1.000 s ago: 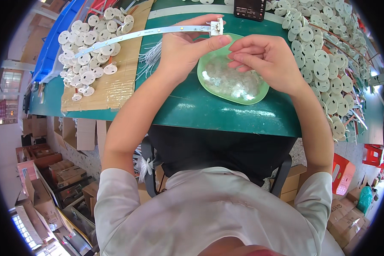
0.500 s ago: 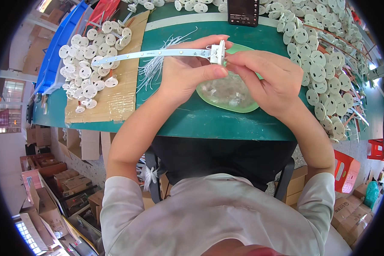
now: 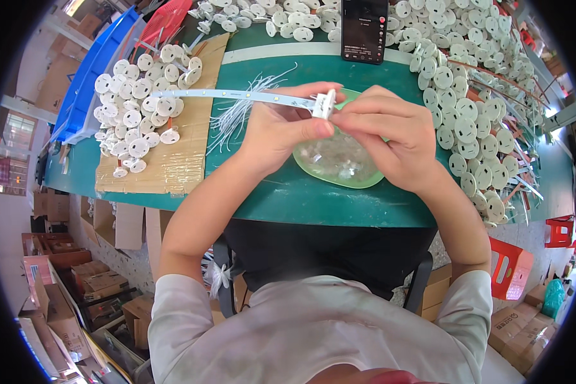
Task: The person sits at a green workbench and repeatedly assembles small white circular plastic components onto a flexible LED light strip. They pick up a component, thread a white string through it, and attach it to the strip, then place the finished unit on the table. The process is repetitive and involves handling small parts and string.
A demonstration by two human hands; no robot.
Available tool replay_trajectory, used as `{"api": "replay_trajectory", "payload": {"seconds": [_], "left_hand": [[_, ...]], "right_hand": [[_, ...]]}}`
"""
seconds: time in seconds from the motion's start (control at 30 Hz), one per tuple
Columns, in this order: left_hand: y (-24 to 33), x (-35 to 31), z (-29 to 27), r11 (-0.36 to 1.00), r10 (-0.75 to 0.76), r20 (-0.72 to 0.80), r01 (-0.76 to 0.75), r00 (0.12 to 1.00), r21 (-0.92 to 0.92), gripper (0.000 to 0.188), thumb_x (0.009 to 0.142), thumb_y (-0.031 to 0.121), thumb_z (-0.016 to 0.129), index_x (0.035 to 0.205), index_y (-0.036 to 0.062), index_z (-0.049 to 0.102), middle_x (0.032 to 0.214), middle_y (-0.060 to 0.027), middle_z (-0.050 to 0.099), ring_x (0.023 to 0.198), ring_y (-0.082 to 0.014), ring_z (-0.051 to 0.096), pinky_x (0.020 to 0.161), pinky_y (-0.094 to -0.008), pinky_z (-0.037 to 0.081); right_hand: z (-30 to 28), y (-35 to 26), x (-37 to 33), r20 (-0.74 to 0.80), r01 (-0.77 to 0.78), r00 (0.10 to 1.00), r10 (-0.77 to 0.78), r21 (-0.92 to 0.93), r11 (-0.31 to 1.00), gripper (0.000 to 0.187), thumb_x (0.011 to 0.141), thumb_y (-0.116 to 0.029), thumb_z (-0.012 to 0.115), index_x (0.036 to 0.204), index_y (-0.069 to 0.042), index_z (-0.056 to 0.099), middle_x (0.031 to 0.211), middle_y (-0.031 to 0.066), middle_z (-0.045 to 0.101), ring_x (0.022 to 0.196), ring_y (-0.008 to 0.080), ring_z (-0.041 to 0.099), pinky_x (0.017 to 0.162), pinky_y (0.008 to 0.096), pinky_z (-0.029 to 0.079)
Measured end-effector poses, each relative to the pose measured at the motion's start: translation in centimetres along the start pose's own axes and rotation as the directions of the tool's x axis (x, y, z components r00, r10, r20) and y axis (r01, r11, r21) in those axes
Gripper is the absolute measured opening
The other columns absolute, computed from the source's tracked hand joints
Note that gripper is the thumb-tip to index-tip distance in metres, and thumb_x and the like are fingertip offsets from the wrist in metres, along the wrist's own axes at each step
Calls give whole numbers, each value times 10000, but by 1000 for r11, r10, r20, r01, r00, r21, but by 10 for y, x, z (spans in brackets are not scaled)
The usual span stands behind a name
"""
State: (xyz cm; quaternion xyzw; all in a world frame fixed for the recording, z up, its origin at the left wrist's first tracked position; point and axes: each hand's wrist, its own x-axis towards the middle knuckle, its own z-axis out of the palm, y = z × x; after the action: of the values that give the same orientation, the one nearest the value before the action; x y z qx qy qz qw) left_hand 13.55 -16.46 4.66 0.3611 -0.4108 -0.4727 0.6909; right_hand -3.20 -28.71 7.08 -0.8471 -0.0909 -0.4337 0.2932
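My left hand [image 3: 269, 131] grips a white round end cap [image 3: 325, 104] with its thumb below and fingers above. From the cap a pale LED strip [image 3: 237, 95] with small yellowish chips stretches leftward, its far end over a heap of white discs. My right hand [image 3: 393, 137] is closed in a pinch against the cap's right face. Whatever lies between its fingertips is too small to make out. Below both hands stands a light green dish [image 3: 329, 182] with small clear pieces in it. Thin white wires [image 3: 233, 121] lie fanned out behind my left wrist.
White disc-ended strips [image 3: 134, 115] are heaped on a cardboard sheet [image 3: 179, 169] at left, beside a blue bin [image 3: 96, 73]. Many more discs [image 3: 467, 128] fill the right side and back. A phone [image 3: 363, 32] stands at the rear of the green table [image 3: 288, 201].
The whole view has shifted, so the table sits lower in the picture. The cap has tilted slightly and the strip's free end lies more level. Both hands keep their hold at the cap.
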Motion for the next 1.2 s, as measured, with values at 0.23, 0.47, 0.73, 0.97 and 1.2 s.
{"api": "replay_trajectory", "payload": {"seconds": [0.23,0.47,0.73,0.97,1.2], "left_hand": [[-1,-3,2,999,-7,63,10,998,-52,695,732,151,869,1315,-50,549,1230,-157,646,1132,-215,622,983,-375,504],[-7,-5,17,962,2,-59,-18,998,-271,623,752,-24,810,1319,-32,553,1237,-145,644,1035,-178,655,908,-339,552],[-14,-9,19,947,-25,-54,7,998,-321,636,796,47,802,1361,-11,515,1285,-161,616,1089,-185,629,882,-302,536],[-17,-8,13,988,38,-57,-46,998,-146,601,797,20,790,1337,-31,533,1289,-195,611,1127,-215,634,912,-319,547],[56,-2,12,935,80,-83,-46,993,351,497,764,-116,738,1236,-37,604,1135,-135,684,972,-172,680,842,-304,578]], "right_hand": [[3,-10,-1,-46,-128,990,130,39,991,154,772,29,725,915,-24,707,855,101,705,661,207,648,600,290,514],[29,-13,-7,-273,-75,961,48,-90,993,146,769,77,697,899,21,659,835,128,688,675,233,667,590,296,541],[30,-9,-7,-296,-36,955,-11,-154,987,179,742,89,698,904,26,655,821,141,681,648,267,662,565,308,528],[29,-8,-7,-267,49,956,-124,-272,961,210,725,81,715,919,20,663,812,137,681,645,269,663,568,321,535],[6,2,0,-248,132,945,-214,-310,942,213,709,31,755,902,-11,678,816,109,693,649,254,662,560,316,533]]}}
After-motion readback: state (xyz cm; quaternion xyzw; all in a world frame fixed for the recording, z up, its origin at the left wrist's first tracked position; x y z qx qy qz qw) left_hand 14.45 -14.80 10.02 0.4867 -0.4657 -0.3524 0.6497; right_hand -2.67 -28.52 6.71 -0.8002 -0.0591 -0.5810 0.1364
